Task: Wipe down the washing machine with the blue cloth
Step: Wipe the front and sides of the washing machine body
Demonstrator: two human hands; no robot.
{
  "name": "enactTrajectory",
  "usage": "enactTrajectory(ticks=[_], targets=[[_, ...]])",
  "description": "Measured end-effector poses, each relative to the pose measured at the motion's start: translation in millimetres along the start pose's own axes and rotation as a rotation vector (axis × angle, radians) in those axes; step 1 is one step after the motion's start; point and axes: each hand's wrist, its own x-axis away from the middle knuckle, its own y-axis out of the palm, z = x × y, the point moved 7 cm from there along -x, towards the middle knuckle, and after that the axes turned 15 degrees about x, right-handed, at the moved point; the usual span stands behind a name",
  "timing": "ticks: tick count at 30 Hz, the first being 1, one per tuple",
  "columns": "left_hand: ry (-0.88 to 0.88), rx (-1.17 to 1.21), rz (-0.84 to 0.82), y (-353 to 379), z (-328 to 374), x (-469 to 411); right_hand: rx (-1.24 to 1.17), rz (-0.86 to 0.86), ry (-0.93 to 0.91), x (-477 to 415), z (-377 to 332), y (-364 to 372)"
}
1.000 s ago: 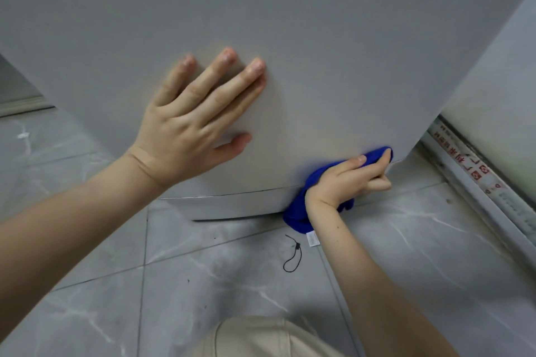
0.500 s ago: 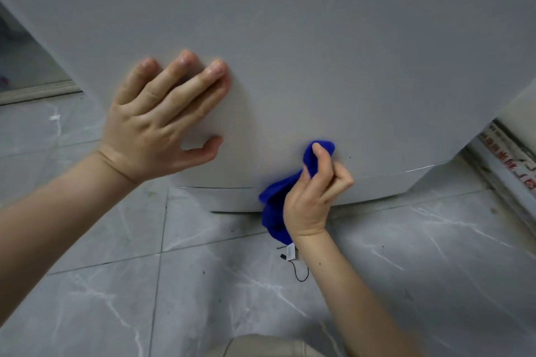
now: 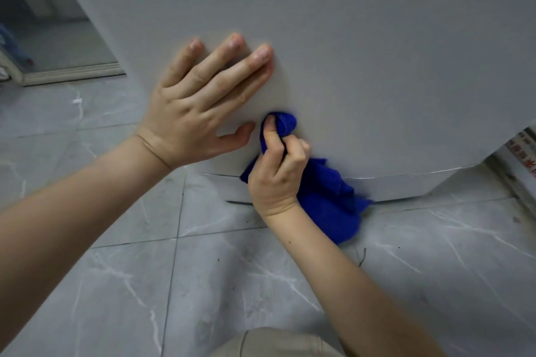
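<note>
Where the view is nearest, at the bottom edge: one knee in beige cloth [image 3: 278, 342], over a floor [image 3: 116, 284] of grey marbled tiles.

Item: a short black thread [image 3: 362, 258], lying on the tiles just below the hanging cloth.

Item: right hand [image 3: 278, 174], fingers curled tight round the blue cloth [image 3: 327, 200]. A bunched end of it is pinched at the fingertips and pressed to the lower part of the panel. The rest hangs loose behind the wrist, across the machine's bottom edge and down toward the floor.

Item: left hand [image 3: 200, 113], fingers straight and spread, laid flat on the panel and holding nothing. Its thumb lies just beside the bunched end of the cloth.

Item: washing machine [image 3: 377, 52], a plain grey-white panel filling the upper view, with a curved base trim just above the floor.

Farther, left: a pale threshold strip [image 3: 72, 71]. Far right: a strip with red lettering [image 3: 525, 153], too blurred to read.
</note>
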Motion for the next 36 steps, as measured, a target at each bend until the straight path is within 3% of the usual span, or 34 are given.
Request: enactTrajectory(ticks=[4, 9, 13, 15, 19, 25, 30, 36], targets=[[0.035, 0.011, -0.013, -6, 0, 3, 0.036, -0.073, -0.182, -9, 20, -17], [0.03, 0.008, 0.002, -11, -2, 4, 0.044, 0.132, 0.168, -91, 118, -67], [-0.006, 0.035, 0.003, -9, 0, 5, 0.034, 0.235, 0.394, -109, 116, -70], [-0.029, 0.026, 0.007, -6, 1, 5, -0.002, 0.222, 0.338, -94, 80, -55], [-0.036, 0.03, 0.02, -6, 1, 2, -0.016, 0.133, 0.0, -65, 14, -24], [0.024, 0.02, -0.006, -26, -9, 3, -0.051, -0.034, -0.269, -74, 24, -40], [-0.198, -0.03, 0.122, -48, -40, 22, -0.168, 0.046, -0.199, -124, 41, -57], [-0.346, 0.144, 0.181, -38, -45, 40, -0.131, 0.106, -0.214, -90, 35, -36]])
